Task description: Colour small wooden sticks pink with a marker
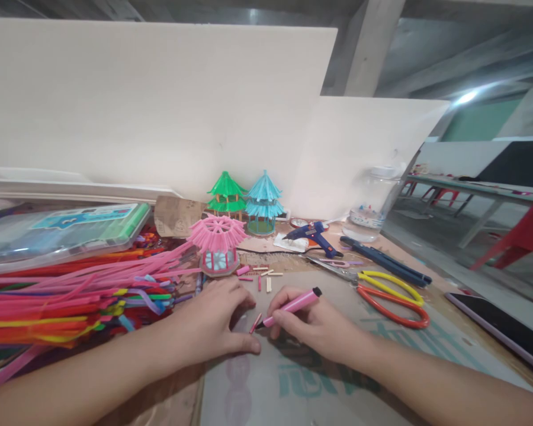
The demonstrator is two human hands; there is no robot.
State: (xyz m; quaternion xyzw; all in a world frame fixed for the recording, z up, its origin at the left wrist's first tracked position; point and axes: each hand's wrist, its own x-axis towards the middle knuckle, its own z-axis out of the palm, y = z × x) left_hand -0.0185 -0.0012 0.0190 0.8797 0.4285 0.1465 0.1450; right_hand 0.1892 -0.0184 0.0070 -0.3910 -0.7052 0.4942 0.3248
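My right hand (308, 325) grips a pink marker pen (295, 305), its dark tip pointing down and left. The tip touches or nearly touches a short pink stick (255, 323). On the other side of that stick is my left hand (217, 322), with thumb and fingers apart and nothing visibly held. Just beyond the hands lie several short sticks, some pink (260, 284) and some pale (269, 285), and a pink pen cap (243, 270). Behind the left hand stands a small pink pavilion model (218, 242) with an open-centred roof.
Bundles of coloured pipe cleaners (71, 302) and a marker case (66, 231) fill the left. Green (225, 192) and blue pavilions (264, 201) stand behind. A glue gun (313, 236), scissors (391, 296), dark-handled tool (386, 260), plastic jar (373, 201) and phone (506, 331) are right.
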